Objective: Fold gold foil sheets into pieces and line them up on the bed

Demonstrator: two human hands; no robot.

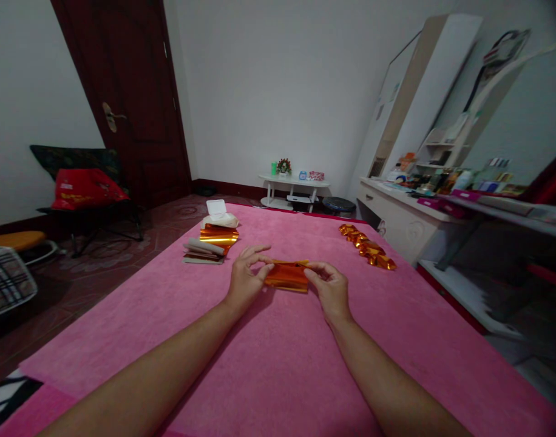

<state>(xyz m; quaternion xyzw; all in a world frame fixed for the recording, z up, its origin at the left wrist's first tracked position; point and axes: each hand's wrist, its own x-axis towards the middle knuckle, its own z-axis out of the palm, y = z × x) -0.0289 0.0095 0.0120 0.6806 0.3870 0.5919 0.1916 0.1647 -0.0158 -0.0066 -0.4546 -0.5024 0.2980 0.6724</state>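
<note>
A sheet of shiny orange-gold foil paper (pixel 286 278) is stretched between my two hands, just over the pink cloth, its far edge folded over. My left hand (pixel 247 276) pinches its left end between thumb and fingers. At the right end, my right hand (pixel 330 285) grips the far corner in the same way. Beyond my left hand lie a stack of greyish sheets (pixel 203 250) and a curved pile of gold foil paper (pixel 218 235). Several folded gold foil pieces (pixel 366 247) form a row to the right.
Pink cloth (pixel 278 364) covers the table. A white pack with a raised lid (pixel 218 212) stands at the far left. Further back is a low white table (pixel 289 182). A dresser (pixel 396 209) with bottles is on the right, and a chair with a red bag (pixel 87 188) on the left.
</note>
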